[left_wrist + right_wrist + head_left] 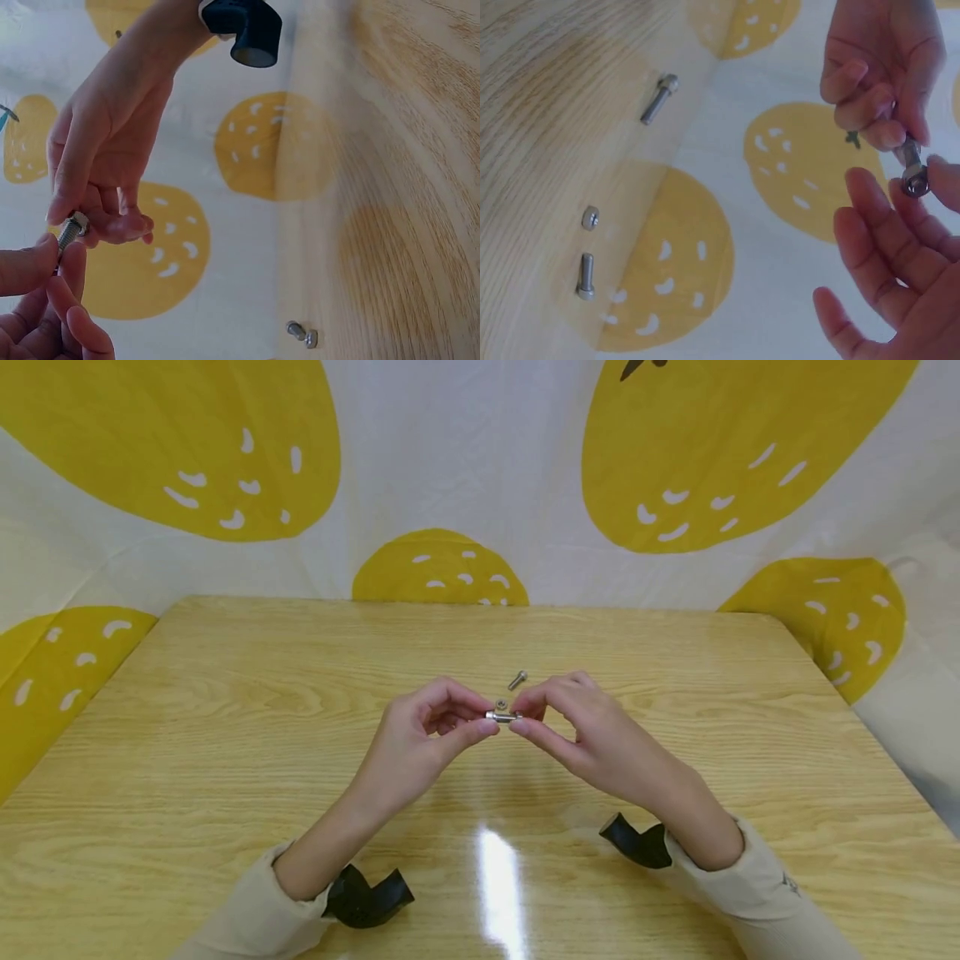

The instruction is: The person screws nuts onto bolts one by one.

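Note:
My left hand [416, 739] pinches one end of a silver bolt [505, 717] between thumb and fingers. From the other side, my right hand [596, 731] holds a nut [915, 182] at the bolt's far end, thumb against it. The bolt lies roughly level above the table, its threaded shank [67, 235] showing between the two hands. Just beyond the fingertips, a loose nut [502, 703] and a loose bolt [517, 680] lie on the table. Two loose bolts, one upper [658, 100] and one lower [586, 277], appear in the right wrist view.
The wood-grain table [262, 710] stretches out on all sides. A white cloth [457, 452] with yellow fruit shapes hangs behind its back edge. Black curved mounts stick out from the left sleeve [367, 897] and the right sleeve [637, 843].

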The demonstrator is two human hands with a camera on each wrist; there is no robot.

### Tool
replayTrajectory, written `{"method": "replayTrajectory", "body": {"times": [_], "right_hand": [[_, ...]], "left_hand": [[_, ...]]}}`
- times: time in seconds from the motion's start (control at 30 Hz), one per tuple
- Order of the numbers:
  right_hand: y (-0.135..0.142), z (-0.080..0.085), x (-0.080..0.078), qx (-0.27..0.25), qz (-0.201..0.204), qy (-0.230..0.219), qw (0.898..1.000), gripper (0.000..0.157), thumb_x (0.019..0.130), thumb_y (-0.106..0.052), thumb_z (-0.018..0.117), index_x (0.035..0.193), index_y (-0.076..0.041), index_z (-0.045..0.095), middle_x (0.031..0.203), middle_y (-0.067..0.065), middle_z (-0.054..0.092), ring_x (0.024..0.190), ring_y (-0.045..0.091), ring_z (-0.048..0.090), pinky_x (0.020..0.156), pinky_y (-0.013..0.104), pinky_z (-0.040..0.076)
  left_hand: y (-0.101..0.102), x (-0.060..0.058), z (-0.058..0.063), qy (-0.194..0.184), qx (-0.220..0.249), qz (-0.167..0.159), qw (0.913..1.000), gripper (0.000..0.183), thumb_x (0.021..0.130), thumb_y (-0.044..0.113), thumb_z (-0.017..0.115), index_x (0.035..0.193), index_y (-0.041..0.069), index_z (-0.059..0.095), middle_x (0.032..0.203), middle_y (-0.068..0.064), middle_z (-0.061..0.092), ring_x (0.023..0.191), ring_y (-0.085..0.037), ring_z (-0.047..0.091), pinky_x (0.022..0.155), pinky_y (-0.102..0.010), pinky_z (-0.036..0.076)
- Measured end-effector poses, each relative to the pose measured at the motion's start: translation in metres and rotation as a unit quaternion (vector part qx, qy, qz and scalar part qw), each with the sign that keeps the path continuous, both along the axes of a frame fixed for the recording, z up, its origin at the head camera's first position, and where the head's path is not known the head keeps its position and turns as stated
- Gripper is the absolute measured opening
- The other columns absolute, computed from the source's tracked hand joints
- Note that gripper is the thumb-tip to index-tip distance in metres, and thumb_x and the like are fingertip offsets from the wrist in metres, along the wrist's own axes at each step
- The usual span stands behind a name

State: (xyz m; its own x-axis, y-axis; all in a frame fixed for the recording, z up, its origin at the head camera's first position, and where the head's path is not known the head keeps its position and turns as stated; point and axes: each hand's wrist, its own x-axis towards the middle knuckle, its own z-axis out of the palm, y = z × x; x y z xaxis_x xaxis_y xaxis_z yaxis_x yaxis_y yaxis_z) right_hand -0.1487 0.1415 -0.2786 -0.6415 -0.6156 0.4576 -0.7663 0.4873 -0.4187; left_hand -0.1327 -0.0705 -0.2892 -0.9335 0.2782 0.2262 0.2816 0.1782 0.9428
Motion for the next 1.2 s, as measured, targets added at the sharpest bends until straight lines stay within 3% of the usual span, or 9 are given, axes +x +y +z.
{"method": "replayTrajectory", "body": {"times": [0.2, 0.3, 0.4, 0.5, 0.6, 0.77, 1.03, 1.13, 1.2], "right_hand": [[0.0002, -0.003, -0.005, -0.002, -0.002, 0.013, 1.0, 0.032, 0.098, -0.03, 0.045, 0.083, -0.012, 0.066, 0.075, -0.008, 0.062, 0.079, 0.008, 0.054, 0.082, 0.032, 0.037], [0.0012, -0.0014, -0.0037, -0.008, -0.001, 0.004, 1.0, 0.023, 0.094, -0.028, 0.054, 0.101, -0.011, 0.068, 0.085, -0.008, 0.064, 0.084, 0.008, 0.055, 0.082, 0.031, 0.038], [-0.0002, -0.0001, -0.002, -0.03, 0.031, 0.011, 0.999, 0.032, 0.086, -0.018, 0.066, 0.116, -0.008, 0.061, 0.096, -0.005, 0.064, 0.089, 0.01, 0.054, 0.08, 0.027, 0.043], [-0.0037, -0.001, -0.0026, -0.06, 0.073, 0.042, 0.995, 0.029, 0.083, -0.005, 0.069, 0.11, -0.005, 0.059, 0.097, -0.001, 0.062, 0.088, 0.011, 0.056, 0.075, 0.024, 0.048], [-0.0061, -0.0012, -0.003, -0.075, 0.083, 0.06, 0.992, 0.028, 0.078, 0.004, 0.07, 0.101, -0.005, 0.058, 0.094, 0.0, 0.062, 0.085, 0.011, 0.056, 0.075, 0.023, 0.048], [-0.004, -0.0025, -0.0031, -0.07, 0.057, 0.059, 0.994, 0.02, 0.082, -0.006, 0.07, 0.101, -0.006, 0.062, 0.092, -0.001, 0.064, 0.083, 0.01, 0.056, 0.07, 0.021, 0.046], [-0.0017, -0.0026, -0.001, -0.02, 0.024, 0.006, 0.999, 0.012, 0.092, -0.017, 0.057, 0.098, -0.012, 0.066, 0.084, -0.008, 0.067, 0.086, 0.009, 0.057, 0.068, 0.026, 0.046], [-0.0017, -0.0014, -0.0004, 0.003, -0.005, -0.018, 1.0, 0.021, 0.096, -0.022, 0.05, 0.088, -0.013, 0.068, 0.078, -0.009, 0.067, 0.086, 0.012, 0.056, 0.072, 0.029, 0.046], [-0.001, 0.0003, 0.0004, 0.012, -0.022, -0.043, 0.999, 0.021, 0.096, -0.025, 0.051, 0.091, -0.014, 0.068, 0.079, -0.01, 0.067, 0.089, 0.013, 0.054, 0.074, 0.031, 0.045]], "left_hand": [[0.0018, 0.0002, -0.001, -0.006, -0.002, -0.004, 1.0, 0.013, 0.084, 0.015, 0.069, 0.095, 0.01, 0.065, 0.085, -0.002, 0.069, 0.066, -0.016, 0.058, 0.058, -0.023, 0.048], [0.0013, 0.0005, -0.001, -0.011, -0.001, -0.001, 0.9999, 0.013, 0.085, 0.016, 0.069, 0.096, 0.011, 0.065, 0.086, -0.002, 0.069, 0.067, -0.017, 0.058, 0.058, -0.023, 0.048], [0.0005, 0.0005, -0.0012, -0.015, 0.002, 0.0, 0.9999, 0.013, 0.085, 0.016, 0.069, 0.097, 0.012, 0.065, 0.088, -0.002, 0.069, 0.068, -0.018, 0.059, 0.059, -0.024, 0.048], [0.0003, 0.0001, -0.0013, -0.02, 0.011, -0.004, 0.9997, 0.013, 0.085, 0.016, 0.068, 0.097, 0.011, 0.065, 0.089, -0.003, 0.069, 0.07, -0.018, 0.06, 0.06, -0.024, 0.048], [0.0001, 0.0, -0.001, -0.024, 0.019, -0.01, 0.9995, 0.014, 0.085, 0.015, 0.068, 0.097, 0.01, 0.065, 0.089, -0.004, 0.069, 0.071, -0.018, 0.061, 0.06, -0.024, 0.049], [-0.0005, 0.0005, -0.0002, -0.027, 0.018, -0.012, 0.9994, 0.014, 0.085, 0.016, 0.068, 0.097, 0.01, 0.064, 0.089, -0.004, 0.069, 0.072, -0.018, 0.062, 0.061, -0.025, 0.049], [0.0018, 0.0004, -0.0016, -0.022, 0.01, -0.014, 0.9996, 0.013, 0.085, 0.014, 0.068, 0.096, 0.009, 0.064, 0.089, -0.004, 0.068, 0.071, -0.017, 0.061, 0.062, -0.025, 0.05], [0.0027, 0.0007, -0.0019, -0.024, 0.005, -0.015, 0.9996, 0.013, 0.085, 0.015, 0.069, 0.096, 0.009, 0.065, 0.089, -0.003, 0.068, 0.07, -0.017, 0.06, 0.061, -0.026, 0.05], [0.0024, 0.0009, -0.0017, -0.027, 0.007, -0.013, 0.9995, 0.013, 0.085, 0.015, 0.068, 0.096, 0.01, 0.065, 0.089, -0.003, 0.068, 0.07, -0.017, 0.059, 0.06, -0.025, 0.049]]}}
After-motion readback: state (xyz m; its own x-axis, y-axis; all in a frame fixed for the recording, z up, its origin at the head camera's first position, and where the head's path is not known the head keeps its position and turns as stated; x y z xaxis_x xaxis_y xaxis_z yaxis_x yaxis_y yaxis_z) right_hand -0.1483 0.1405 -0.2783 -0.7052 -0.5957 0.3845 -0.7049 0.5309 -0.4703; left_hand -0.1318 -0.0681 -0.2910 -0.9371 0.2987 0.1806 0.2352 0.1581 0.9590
